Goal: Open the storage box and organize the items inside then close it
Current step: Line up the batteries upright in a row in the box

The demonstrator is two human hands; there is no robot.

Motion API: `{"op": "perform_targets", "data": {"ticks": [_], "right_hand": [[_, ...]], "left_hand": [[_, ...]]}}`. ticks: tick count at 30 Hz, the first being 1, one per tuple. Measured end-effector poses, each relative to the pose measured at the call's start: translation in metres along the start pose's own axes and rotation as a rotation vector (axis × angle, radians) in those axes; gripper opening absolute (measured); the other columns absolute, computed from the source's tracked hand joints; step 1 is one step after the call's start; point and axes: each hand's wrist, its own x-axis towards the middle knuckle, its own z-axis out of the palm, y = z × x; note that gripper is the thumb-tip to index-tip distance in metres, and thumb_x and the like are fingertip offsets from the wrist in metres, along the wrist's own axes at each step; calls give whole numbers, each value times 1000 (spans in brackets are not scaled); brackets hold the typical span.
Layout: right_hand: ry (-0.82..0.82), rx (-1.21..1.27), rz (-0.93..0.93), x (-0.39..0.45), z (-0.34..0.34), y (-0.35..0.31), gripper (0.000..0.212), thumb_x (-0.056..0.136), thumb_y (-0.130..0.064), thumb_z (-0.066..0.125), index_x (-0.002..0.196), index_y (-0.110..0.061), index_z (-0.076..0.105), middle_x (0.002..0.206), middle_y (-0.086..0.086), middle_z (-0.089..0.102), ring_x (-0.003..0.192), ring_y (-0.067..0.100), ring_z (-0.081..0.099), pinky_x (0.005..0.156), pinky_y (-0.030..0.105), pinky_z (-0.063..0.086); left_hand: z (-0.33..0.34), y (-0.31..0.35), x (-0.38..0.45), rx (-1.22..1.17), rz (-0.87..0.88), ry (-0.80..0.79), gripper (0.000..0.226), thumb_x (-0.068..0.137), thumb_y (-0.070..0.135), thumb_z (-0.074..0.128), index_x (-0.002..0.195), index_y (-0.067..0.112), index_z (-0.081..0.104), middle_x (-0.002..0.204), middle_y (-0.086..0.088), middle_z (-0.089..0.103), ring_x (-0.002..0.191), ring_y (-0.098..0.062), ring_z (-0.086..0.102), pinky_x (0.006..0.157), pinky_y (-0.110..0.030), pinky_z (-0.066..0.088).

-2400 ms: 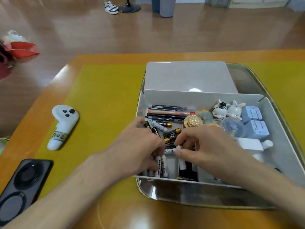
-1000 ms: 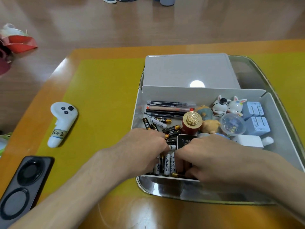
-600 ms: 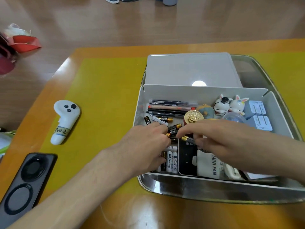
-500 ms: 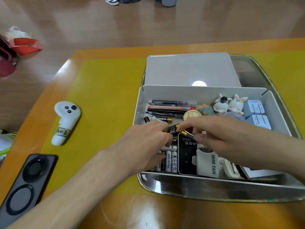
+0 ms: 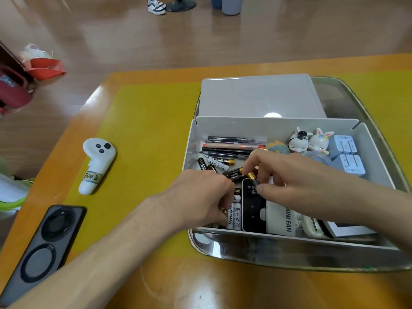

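The white storage box (image 5: 191,139) stands open in a metal tray (image 5: 289,257), its lid (image 5: 260,97) lying flat behind it. Pens (image 5: 231,144) lie along the back left, loose batteries (image 5: 217,162) below them, white batteries (image 5: 236,214) at the front. My right hand (image 5: 296,181) pinches a black-and-gold battery (image 5: 253,177) above a black remote (image 5: 253,206). My left hand (image 5: 198,195) is curled over the batteries at the front left; what its fingers hold is hidden. Two figurines (image 5: 310,141), blue boxes (image 5: 347,156) and a mini fan (image 5: 283,221) fill the right side.
A white controller (image 5: 97,162) and a black phone (image 5: 41,248) lie on the yellow mat (image 5: 142,139) left of the tray. The orange table edge (image 5: 44,166) runs along the left. Red bags (image 5: 42,68) sit on the floor beyond.
My right hand lifted from the front of the box and now pinches a battery over the remote. The mini fan and remote are uncovered. My left hand stays on the batteries.
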Motion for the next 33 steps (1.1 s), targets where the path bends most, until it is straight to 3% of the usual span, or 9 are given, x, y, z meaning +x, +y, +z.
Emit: {"op": "perform_targets", "data": {"ticks": [4,8,11,13,18,20,23,28,33], "right_hand": [[122,284,96,5,0,-6,21,84,-17,55,92,-36,61,72,-4,62,55,6,55,50,30,53],[78,532,133,4,1,-16,13,84,-28,53,72,-25,57,58,-7,52,48,9,47,46,28,45],[136,143,38,8,7,-17,27,89,-42,60,65,-29,56,63,-13,56,56,3,48,55,24,38],[134,-147,6,15,12,-19,22,89,-46,64,72,-31,65,67,-17,59,65,1,53,57,22,36],[71,-460,2,41,35,-31,19,85,-50,67,92,-33,75,80,-15,67,78,9,60,66,29,53],[41,-538,-1,51,44,-37,19,83,-46,67,91,-31,74,81,-10,68,76,15,62,60,30,52],[-20,-582,16,63,51,-43,14,84,-39,71,90,-28,73,78,-9,63,72,17,58,55,26,43],[-15,-560,-5,70,48,-43,10,84,-35,72,84,-25,71,79,-8,67,75,15,64,65,33,56],[146,-157,110,51,30,-33,20,76,-42,76,68,-26,67,67,-10,67,64,5,60,60,25,47]], "left_hand": [[-17,-4,-4,-294,-20,6,20,78,33,81,84,30,62,74,17,63,70,0,60,58,-25,49],[-50,-26,-20,-602,-102,156,12,86,24,73,93,34,70,85,8,69,76,-8,68,71,-33,57],[-63,-40,-29,-646,-172,172,14,96,27,63,92,23,76,81,5,70,71,-17,68,73,-45,58],[-66,-41,-30,-604,-202,178,27,100,28,55,88,11,73,77,-3,68,69,-23,65,72,-48,55],[-64,-36,-33,-900,-266,300,24,104,11,47,96,7,69,71,-4,65,59,-12,59,51,-26,52],[-66,-38,-35,-1072,-282,342,28,104,5,43,102,5,70,71,-4,59,58,-10,53,48,-23,50],[-72,-39,-38,-1357,-311,354,25,101,7,47,97,1,71,69,-3,51,57,-12,47,45,-24,48],[-71,-37,-30,-1591,-384,375,28,95,19,55,68,19,47,65,1,38,46,-11,33,36,-20,31],[-62,-33,-19,-1587,-341,292,33,96,24,59,68,22,41,58,5,35,43,-10,26,36,-19,22]]}}
